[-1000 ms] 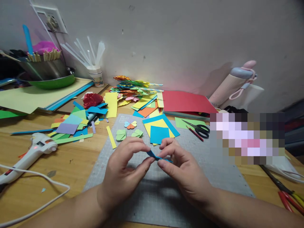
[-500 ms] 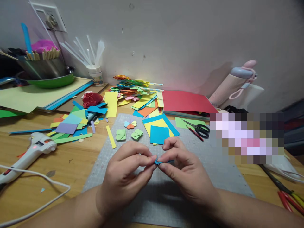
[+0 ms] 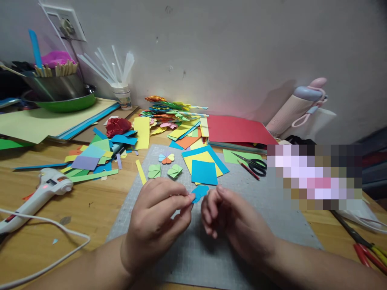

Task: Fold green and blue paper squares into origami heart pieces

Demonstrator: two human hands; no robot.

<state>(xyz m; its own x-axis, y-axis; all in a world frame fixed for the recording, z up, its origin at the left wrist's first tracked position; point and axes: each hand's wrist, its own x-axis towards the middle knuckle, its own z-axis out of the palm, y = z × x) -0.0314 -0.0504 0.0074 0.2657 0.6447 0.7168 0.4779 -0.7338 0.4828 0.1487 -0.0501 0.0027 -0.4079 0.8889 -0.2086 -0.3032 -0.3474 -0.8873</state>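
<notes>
Between the thumb and fingers of my left hand [image 3: 161, 219] is a small folded piece of blue paper [image 3: 200, 193], held above the grey cutting mat [image 3: 187, 262]. My right hand [image 3: 229, 221] is just right of the paper, fingers loosely curled and apart, with nothing seen in them. Behind the hands lie a blue paper square [image 3: 204, 172] and a larger yellow sheet [image 3: 189, 161]. Two folded green paper pieces [image 3: 154, 172] and a small multicoloured paper flower [image 3: 166, 158] rest on the mat to the left.
Black scissors [image 3: 256, 164] and a red pencil [image 3: 248, 170] lie on the mat's right. A white glue gun [image 3: 36, 197] with its cord is at left, near a heap of paper scraps [image 3: 87, 159]. Red-handled pliers [image 3: 363, 253] lie at far right.
My right hand has let go of the blue paper and moved slightly away, turning. The paper is now tilted up in my left hand, showing its broad face.
</notes>
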